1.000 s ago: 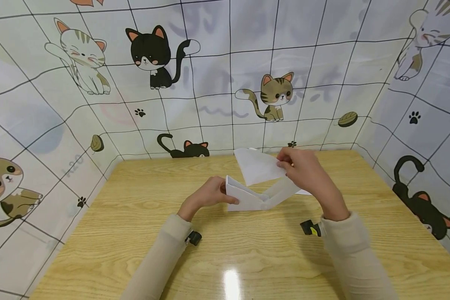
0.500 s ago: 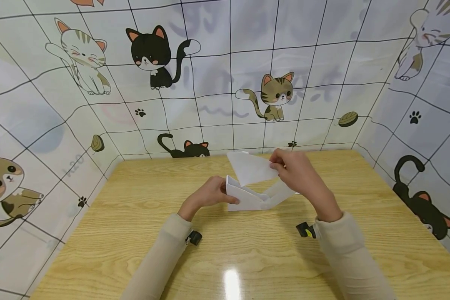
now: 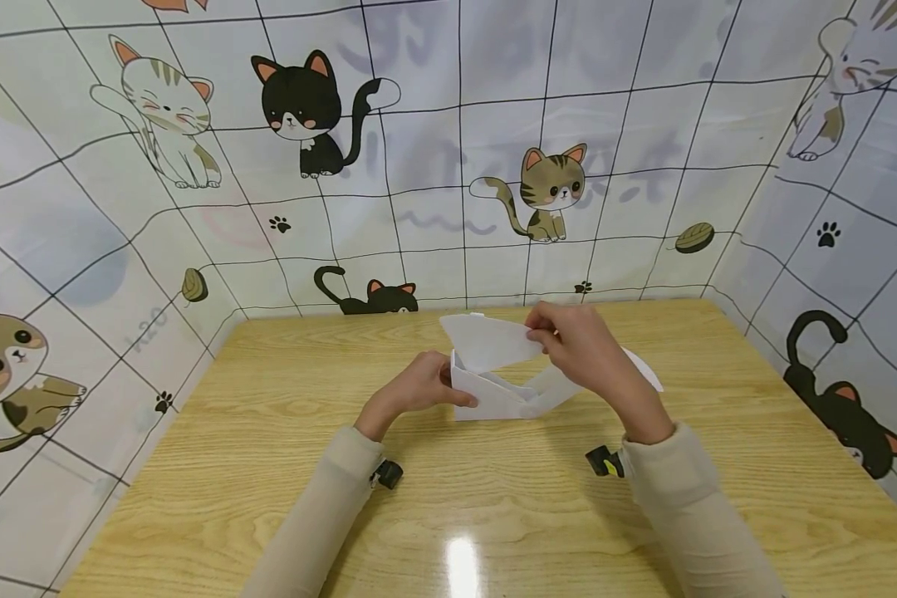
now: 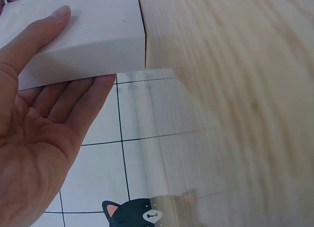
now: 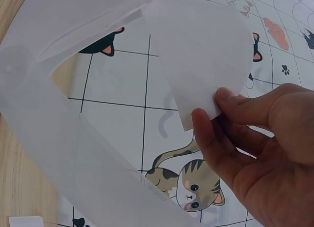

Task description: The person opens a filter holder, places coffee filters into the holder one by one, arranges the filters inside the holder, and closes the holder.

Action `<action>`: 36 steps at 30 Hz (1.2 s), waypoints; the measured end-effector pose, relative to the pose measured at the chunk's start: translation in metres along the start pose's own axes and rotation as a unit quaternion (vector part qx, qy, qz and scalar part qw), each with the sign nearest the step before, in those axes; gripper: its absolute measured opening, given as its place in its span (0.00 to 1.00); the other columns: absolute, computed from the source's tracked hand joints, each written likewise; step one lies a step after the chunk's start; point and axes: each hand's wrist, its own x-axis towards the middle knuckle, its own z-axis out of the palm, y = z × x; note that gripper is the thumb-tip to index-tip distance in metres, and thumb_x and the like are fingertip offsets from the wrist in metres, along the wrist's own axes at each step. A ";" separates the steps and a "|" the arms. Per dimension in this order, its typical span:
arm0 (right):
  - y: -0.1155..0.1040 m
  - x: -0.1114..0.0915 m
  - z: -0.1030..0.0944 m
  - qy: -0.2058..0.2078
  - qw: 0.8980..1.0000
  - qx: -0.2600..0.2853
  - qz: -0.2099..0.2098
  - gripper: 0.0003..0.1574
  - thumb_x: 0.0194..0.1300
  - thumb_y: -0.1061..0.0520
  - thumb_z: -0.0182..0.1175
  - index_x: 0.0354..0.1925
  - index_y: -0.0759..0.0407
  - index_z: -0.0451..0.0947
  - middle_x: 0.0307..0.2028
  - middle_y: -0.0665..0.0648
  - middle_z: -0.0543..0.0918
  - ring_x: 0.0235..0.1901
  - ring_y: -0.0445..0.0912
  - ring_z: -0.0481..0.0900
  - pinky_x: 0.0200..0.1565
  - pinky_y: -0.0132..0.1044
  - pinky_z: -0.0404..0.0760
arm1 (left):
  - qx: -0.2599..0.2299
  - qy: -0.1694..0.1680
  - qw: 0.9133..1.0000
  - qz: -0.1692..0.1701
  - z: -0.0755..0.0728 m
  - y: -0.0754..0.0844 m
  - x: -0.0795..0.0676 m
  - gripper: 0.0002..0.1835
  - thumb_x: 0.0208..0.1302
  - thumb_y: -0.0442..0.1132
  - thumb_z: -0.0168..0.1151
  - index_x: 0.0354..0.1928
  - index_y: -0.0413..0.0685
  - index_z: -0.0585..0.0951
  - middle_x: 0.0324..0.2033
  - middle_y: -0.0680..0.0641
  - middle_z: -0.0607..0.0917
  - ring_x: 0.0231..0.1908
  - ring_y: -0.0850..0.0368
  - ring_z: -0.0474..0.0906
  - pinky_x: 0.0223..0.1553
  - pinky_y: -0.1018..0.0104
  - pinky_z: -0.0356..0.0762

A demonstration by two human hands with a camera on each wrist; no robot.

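Observation:
A white holder [image 3: 493, 403] with a slanted opening stands on the wooden table, its translucent lid [image 3: 556, 392] swung out to the right. My left hand [image 3: 422, 384] grips its left end; in the left wrist view the thumb lies on the front of the holder [image 4: 98, 57], with the other fingers behind. Above the opening, my right hand [image 3: 586, 349] pinches a fan-shaped white coffee filter paper [image 3: 486, 342] by its right corner. The right wrist view shows thumb and forefinger on that filter paper [image 5: 208, 50]. Its lower left edge overlaps the opening; whether it is inside cannot be told.
A white curved-edged piece [image 3: 644, 370] shows behind the right wrist, mostly hidden. The wooden table [image 3: 306, 357] meets a cat-print backdrop [image 3: 433, 166] at the back and sides.
My right hand has moved left and slightly down with the filter paper, bringing it over the holder's opening. More of the white piece behind the wrist shows. The left hand stays still.

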 end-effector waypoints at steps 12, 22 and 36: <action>0.001 0.002 0.004 0.005 1.000 -0.005 -0.021 0.03 0.72 0.62 0.63 0.38 0.60 0.82 0.27 0.55 0.86 0.25 0.40 0.82 0.31 0.36 0.80 | 0.007 0.005 1.000 0.000 0.000 0.000 0.001 0.16 0.58 0.39 0.79 0.47 0.48 0.87 0.39 0.48 0.92 0.35 0.63 0.85 0.36 0.68 0.79; 0.001 0.000 0.008 -0.014 1.000 -0.002 -0.013 0.03 0.73 0.62 0.62 0.39 0.58 0.81 0.29 0.54 0.86 0.26 0.40 0.81 0.31 0.35 0.78 | 0.009 0.003 1.000 -0.001 0.000 0.002 0.000 0.16 0.58 0.38 0.79 0.48 0.48 0.86 0.39 0.48 0.92 0.34 0.63 0.84 0.36 0.68 0.79; 0.002 0.000 0.010 -0.028 1.000 0.011 0.006 0.03 0.73 0.61 0.63 0.39 0.58 0.83 0.29 0.55 0.86 0.28 0.43 0.84 0.32 0.37 0.78 | 0.006 0.004 1.000 0.000 0.000 0.001 0.000 0.17 0.58 0.38 0.79 0.48 0.46 0.86 0.40 0.47 0.92 0.36 0.62 0.86 0.38 0.68 0.81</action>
